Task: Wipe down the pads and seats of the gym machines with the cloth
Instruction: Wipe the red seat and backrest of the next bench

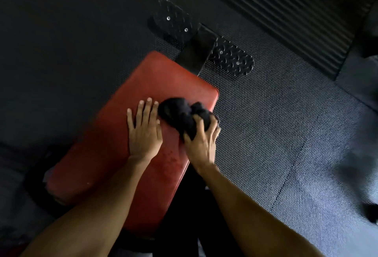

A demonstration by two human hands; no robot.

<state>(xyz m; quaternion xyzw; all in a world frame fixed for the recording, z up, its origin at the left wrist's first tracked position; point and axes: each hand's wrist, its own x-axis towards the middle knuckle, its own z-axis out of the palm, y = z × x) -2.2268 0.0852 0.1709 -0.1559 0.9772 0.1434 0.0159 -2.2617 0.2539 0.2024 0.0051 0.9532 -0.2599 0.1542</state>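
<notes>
Black cloth (180,113), bunched into a dark lump, sits on the red pad (114,144) near its right edge. Right hand (201,144) grips it, fingers curled into the folds. Left hand (144,132) lies flat on the pad just beside the cloth, fingers straight, slightly spread. Pad surface worn and mottled. Beneath: black studded rubber floor (286,134). Two bolted tread-plate feet (232,59) lie past the pad's far end, with a ridged mat (286,21) beyond.

No legible text, label, brand, number or sign in view, none on the red seat pad (98,144), black cloth (178,111), or footplates (173,19)
</notes>
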